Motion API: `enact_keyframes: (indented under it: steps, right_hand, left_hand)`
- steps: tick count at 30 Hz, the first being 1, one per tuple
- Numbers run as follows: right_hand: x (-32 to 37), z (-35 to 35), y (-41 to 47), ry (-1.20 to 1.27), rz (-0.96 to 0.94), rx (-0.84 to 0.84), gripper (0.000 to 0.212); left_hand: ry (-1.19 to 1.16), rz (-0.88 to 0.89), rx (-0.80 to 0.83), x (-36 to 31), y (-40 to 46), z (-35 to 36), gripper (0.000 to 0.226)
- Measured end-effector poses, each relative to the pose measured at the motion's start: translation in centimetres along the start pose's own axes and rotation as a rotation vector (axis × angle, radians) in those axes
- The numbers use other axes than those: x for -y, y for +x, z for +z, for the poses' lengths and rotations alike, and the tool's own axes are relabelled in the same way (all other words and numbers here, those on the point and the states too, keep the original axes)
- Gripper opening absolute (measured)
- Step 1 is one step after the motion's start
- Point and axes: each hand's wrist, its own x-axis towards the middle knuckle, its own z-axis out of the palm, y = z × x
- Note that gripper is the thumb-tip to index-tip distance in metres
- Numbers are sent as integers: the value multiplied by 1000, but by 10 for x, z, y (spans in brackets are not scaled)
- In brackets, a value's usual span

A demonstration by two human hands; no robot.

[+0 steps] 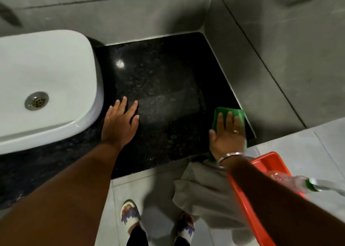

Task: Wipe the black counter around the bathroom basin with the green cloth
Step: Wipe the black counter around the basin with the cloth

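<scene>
Green cloth (229,115): pressed flat under the right hand (228,133), fingers spread, no closed grip, at the surface (164,81) near-right corner by the wall. Left hand (119,122): open, palm on the surface beside the basin (46,88), holding nothing. Risks, as judged: cloth slipping off the front edge near the orange tray (261,171) under the right forearm; basin-side strip left unwiped.

Glossy speckled black stone counter (164,81), smooth white glazed basin (46,62), metal drain (36,100).
</scene>
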Motion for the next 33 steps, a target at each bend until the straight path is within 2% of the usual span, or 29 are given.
enact_keyframes:
  steps: [2,6,9,11,15,17,18,23,29,33]
  right_hand:
    - [56,5,-20,28,-109,-1,69]
    - [161,6,-81,158,-546,70,65]
    - [155,3,-83,161,-756,113,61]
    - [122,6,-66,142,-690,78,59]
    - [65,1,-38,136,-166,-40,56]
    - [74,2,-41,124,-11,-53,56]
    - [90,4,-48,132,8,-70,57]
    - [179,18,-114,111,-357,-45,58]
    - [183,3,-113,79,-319,65,58]
    - [198,-1,-119,78,-284,124,60]
  left_hand:
    - [-1,6,6,3,1,0,53]
    - [-2,18,49,6,1,-4,54]
    - [-34,8,80,6,2,-6,55]
    - [-50,6,87,6,1,-3,55]
    - [-42,24,75,9,3,-1,55]
    - [-34,27,69,9,3,2,56]
    - [-39,28,77,9,4,4,56]
    - [-69,45,116,11,7,9,60]
    - [-104,101,234,16,-4,-8,61]
    - [-120,187,207,49,-83,-44,62]
